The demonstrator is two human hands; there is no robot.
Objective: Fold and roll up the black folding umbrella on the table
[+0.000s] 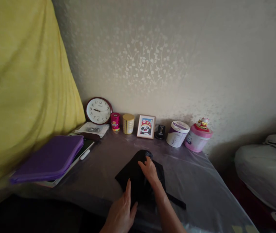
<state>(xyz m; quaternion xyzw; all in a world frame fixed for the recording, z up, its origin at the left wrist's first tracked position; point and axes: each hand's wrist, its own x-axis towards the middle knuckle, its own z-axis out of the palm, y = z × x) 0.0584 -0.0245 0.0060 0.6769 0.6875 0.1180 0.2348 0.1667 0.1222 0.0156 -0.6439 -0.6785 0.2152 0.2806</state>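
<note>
A black fabric piece (pixel 134 165) lies in front of me on the table, with angular corners and a shiny bunched part at its far end. It could be a bag or a folded cover; its kind is unclear. A narrow black strap (pixel 177 200) sticks out from it to the right. My right hand (pixel 149 170) rests on the far part of the fabric, thumb apart from the forefinger; its other fingers are partly hidden. By the near left edge of the fabric, my left hand (pixel 123 207) has its forefinger stretched forward and its thumb spread, touching or nearly touching the cloth.
A grey cover lies over the table (pixel 99 168). Left are a purple zip folder (pixel 50 158) and a white marker (pixel 85 154). Along the wall stand a clock (pixel 99 110), a pink can (pixel 115 122), a yellow tin (pixel 128 124), a panda picture (pixel 146 127) and tubs (pixel 178 134).
</note>
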